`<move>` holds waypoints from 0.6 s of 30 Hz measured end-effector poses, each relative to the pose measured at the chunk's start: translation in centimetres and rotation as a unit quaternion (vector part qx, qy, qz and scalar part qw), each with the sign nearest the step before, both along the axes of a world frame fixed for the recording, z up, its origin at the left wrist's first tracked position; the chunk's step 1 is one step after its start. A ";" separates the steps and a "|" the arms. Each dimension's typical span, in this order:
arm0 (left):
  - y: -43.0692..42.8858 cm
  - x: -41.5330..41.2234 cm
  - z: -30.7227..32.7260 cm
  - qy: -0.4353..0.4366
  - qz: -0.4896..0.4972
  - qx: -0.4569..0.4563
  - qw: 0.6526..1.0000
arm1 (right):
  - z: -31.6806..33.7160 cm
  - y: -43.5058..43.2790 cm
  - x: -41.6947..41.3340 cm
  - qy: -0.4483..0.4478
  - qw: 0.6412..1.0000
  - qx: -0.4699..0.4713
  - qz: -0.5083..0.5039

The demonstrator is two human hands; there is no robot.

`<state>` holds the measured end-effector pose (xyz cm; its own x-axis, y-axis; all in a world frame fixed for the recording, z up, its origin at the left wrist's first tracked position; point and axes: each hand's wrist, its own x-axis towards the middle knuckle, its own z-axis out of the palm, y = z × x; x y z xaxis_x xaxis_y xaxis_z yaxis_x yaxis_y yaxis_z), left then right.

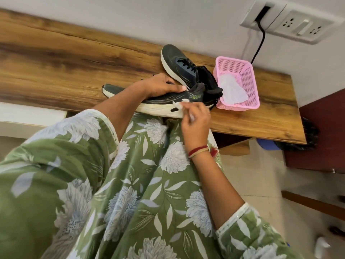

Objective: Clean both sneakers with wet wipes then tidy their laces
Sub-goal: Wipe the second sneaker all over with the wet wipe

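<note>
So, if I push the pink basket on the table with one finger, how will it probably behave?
The pink basket looks like thin mesh plastic, so it is probably light and would slide rather than tip on the smooth wooden table. It holds only a crumpled white wipe, which adds little weight. Its low, wide shape suggests it stays upright.

A long wood-grain tabletop (65,62) runs along a pale wall. On its right end stands a pink plastic mesh basket (249,77). Above, a white switch-and-socket panel (291,21) has a black cable (261,40) hanging from it. Below the table's corner sits a blue bin (267,144) lined with a black bag (308,133), beside a dark maroon cabinet (324,128). A green floral-print garment (130,184) fills the foreground. A blurred white scrap (320,245), possibly crumpled tissue, lies on the pale tiled floor (252,184).
</note>
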<state>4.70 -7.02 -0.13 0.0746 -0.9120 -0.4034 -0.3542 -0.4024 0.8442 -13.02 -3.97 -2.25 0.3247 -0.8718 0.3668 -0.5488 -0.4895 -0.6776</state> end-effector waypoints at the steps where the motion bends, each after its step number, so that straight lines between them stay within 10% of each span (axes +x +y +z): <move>1: 0.0 0.0 0.0 -0.006 -0.001 0.000 1.000 | 0.0 -0.6 -0.1 -0.044 0.995 0.046 -0.073; 4: 0.1 0.1 -0.1 -0.012 -0.003 0.000 1.000 | 0.0 -1.5 -0.4 -0.114 0.966 0.134 -0.192; 10: -0.1 0.3 -0.2 -0.006 -0.007 0.004 1.000 | 0.1 0.4 -0.2 0.038 0.998 -0.024 0.044; 15: 0.2 0.1 -0.1 -0.016 -0.008 0.003 1.000 | 0.1 -1.9 -0.5 -0.086 0.966 0.139 -0.198; 18: 0.1 0.3 -0.3 -0.002 -0.006 -0.002 1.000 | 0.1 -0.4 -0.1 -0.001 0.998 0.020 -0.053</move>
